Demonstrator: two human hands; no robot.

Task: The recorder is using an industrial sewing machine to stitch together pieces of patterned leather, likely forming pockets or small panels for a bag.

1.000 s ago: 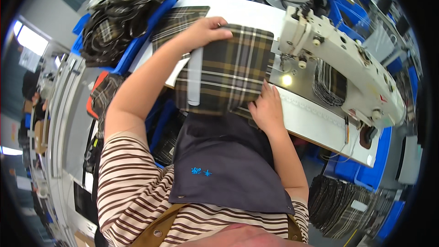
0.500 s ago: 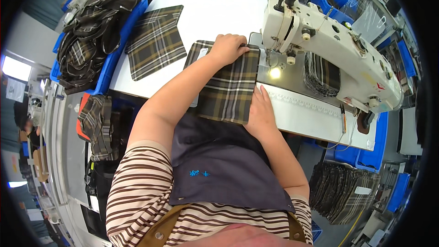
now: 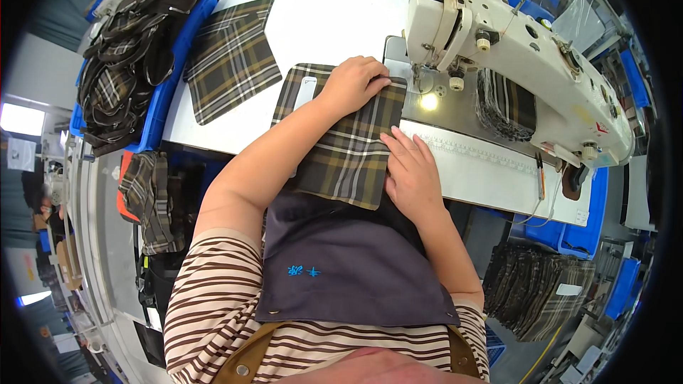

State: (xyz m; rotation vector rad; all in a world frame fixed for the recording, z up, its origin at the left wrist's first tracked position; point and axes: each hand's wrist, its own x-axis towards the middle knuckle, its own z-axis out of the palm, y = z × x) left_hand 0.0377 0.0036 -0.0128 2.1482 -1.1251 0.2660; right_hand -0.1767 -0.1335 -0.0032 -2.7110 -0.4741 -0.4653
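Observation:
A plaid fabric piece (image 3: pixel 341 163) with a pale strip lies at the table's front edge, left of the sewing machine (image 3: pixel 523 85), overhanging my apron. My left hand (image 3: pixel 352 85) pinches its upper right corner near the lit needle area. My right hand (image 3: pixel 413 171) rests on the piece's right edge lower down, fingers extended and slightly bent. Another plaid piece (image 3: pixel 231 57) lies flat to the left on the white table (image 3: pixel 327 11). A stack of plaid pieces (image 3: pixel 501 107) sits beside the machine, partly behind its arm.
A blue bin (image 3: pixel 153 124) heaped with dark fabric stands at the left. A pencil-like tool (image 3: pixel 541 178) lies by the table's ruler (image 3: pixel 477 149). Blue bins (image 3: pixel 583 235) and bundled plaid pieces (image 3: pixel 533 291) are at the lower right.
The piece in my hands has moved down from its raised position toward the table edge. My left hand went right and down; my right fingers moved from beside the edge onto it.

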